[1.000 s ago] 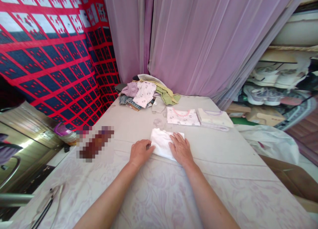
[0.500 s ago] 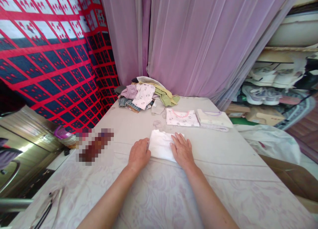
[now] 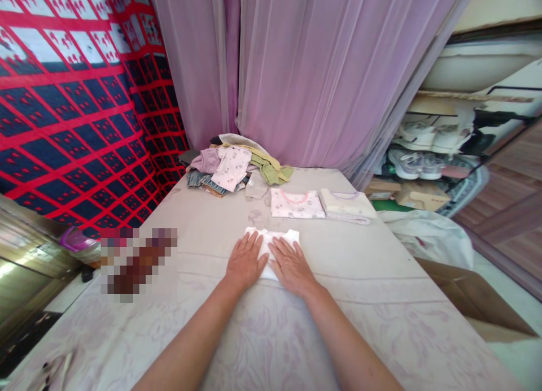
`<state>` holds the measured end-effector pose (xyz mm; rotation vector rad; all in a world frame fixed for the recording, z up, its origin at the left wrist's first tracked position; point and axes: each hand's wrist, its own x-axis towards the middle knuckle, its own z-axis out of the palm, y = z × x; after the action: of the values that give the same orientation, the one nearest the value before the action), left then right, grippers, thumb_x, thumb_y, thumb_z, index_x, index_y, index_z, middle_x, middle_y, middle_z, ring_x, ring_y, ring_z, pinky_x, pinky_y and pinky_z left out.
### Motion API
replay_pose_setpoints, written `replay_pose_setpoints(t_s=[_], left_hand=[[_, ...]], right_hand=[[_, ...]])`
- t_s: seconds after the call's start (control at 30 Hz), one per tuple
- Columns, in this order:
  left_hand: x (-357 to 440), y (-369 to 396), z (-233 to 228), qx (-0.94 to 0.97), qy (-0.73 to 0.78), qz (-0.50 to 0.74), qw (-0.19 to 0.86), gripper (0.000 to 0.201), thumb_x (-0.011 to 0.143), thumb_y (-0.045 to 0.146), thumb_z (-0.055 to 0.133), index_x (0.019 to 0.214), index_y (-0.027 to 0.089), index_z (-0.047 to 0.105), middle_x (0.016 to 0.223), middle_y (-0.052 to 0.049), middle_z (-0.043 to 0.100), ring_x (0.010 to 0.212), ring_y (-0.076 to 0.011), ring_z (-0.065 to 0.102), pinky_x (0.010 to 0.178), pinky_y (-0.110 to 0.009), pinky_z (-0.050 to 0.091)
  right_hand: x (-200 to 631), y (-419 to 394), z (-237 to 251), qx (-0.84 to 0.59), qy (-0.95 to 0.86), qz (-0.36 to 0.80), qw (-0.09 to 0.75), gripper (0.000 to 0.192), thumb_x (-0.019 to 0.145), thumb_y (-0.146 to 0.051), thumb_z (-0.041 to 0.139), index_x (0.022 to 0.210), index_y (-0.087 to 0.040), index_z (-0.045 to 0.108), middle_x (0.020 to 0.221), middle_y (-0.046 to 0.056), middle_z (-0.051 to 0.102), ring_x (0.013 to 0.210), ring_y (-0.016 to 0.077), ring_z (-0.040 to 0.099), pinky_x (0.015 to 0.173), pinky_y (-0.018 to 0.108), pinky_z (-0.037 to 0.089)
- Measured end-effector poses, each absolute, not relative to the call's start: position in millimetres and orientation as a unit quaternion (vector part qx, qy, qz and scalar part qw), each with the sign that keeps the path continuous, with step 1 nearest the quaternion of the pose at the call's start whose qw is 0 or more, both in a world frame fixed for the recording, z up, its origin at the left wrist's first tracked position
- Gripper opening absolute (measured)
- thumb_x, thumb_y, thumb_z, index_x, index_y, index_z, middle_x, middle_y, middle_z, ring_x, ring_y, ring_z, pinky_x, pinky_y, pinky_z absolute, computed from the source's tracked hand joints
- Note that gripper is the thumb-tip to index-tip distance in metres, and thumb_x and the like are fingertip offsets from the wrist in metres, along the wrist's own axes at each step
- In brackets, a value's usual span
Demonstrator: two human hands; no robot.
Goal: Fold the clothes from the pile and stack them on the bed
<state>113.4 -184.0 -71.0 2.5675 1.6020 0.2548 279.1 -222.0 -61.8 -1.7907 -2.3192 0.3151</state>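
The folded white garment (image 3: 268,273) is covered on the floral sheet (image 3: 262,340), near the pink-collared top (image 3: 296,207), by left hand (image 3: 245,261) and right hand (image 3: 292,264), both laid flat, presumably to smooth it.

L fingers (image 3: 250,246) now flat atop white garment (image 3: 265,246) vs at its edge b4, R fingers (image 3: 280,250) shifted inward

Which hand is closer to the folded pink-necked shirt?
Right hand: it rests on the white cloth, just in front of that shirt. Left hand rests there too, farther off to the left.
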Motion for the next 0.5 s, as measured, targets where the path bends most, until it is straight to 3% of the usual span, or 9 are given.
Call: replay_pose_setpoints(t_s=[0.17,0.33,0.43,0.5], left_hand=[[113.1,-184.8,-71.8,0.847,0.522,0.084,0.045,0.058,0.094,0.047,0.029,0.144,0.018,0.034,0.152,-0.007,0.030,0.141,-0.0253,0.022,0.113,-0.043,0.023],[116.8,-180.2,-66.7,0.828,0.554,0.064,0.053,0.064,0.092,0.051,0.030,0.146,0.016,0.028,0.155,-0.009,0.021,0.142,-0.0266,0.016,0.114,-0.044,0.018],[112.9,-175.0,-61.7,0.825,0.556,0.039,0.090,0.066,0.091,0.053,0.030,0.146,0.016,0.027,0.155,-0.009,0.021,0.142,-0.0264,0.018,0.113,-0.044,0.020],[103.2,-175.2,-61.1,0.826,0.552,0.041,0.101,0.066,0.092,0.053,0.028,0.146,0.014,0.028,0.154,-0.010,0.022,0.141,-0.0241,0.021,0.113,-0.040,0.021]], right_hand=[[286.3,-218.8,-56.5,-0.630,-0.760,0.076,0.136,0.049,0.096,-0.039,0.028,0.139,-0.023,0.042,0.150,0.006,0.034,0.139,0.0200,0.026,0.114,0.045,0.013],[294.4,-204.2,-69.3,-0.709,-0.685,0.104,0.133,0.053,0.093,-0.042,0.033,0.142,-0.021,0.037,0.153,0.008,0.025,0.141,0.0241,0.018,0.112,0.053,0.009],[306.0,-195.0,-80.9,-0.690,-0.643,0.180,0.278,0.049,0.086,-0.045,0.045,0.130,-0.023,0.054,0.146,0.006,0.040,0.137,0.0231,0.030,0.113,0.049,0.013],[320.0,-196.4,-87.3,-0.681,-0.581,0.198,0.398,0.048,0.086,-0.049,0.042,0.122,-0.023,0.060,0.136,0.005,0.053,0.128,0.0208,0.044,0.112,0.041,0.024]])
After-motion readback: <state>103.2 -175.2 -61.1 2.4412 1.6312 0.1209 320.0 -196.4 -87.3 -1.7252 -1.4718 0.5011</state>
